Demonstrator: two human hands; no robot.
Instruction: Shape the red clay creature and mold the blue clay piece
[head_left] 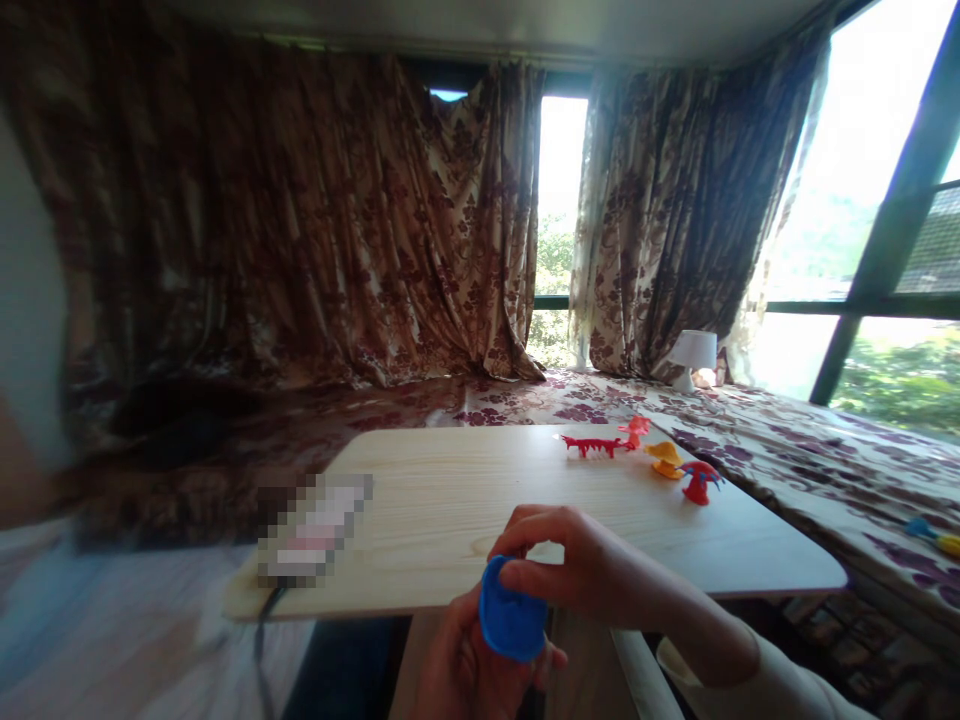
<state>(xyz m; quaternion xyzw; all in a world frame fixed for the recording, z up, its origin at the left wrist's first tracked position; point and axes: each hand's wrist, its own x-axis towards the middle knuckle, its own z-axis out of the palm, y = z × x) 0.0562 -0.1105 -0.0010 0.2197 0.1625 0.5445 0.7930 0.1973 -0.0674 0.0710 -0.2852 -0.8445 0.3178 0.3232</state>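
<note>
Tabletop [435, 490], unreadable pixelated object [315, 535], blue piece [516, 622]

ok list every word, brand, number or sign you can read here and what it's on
No readable text anywhere.
Flat item at the left end of the table: pixelated over, so any print is unreadable.
Blue piece in the hands: no lettering visible.
Long red piece and yellow piece: too small to tell whether they bear any marks.
</note>
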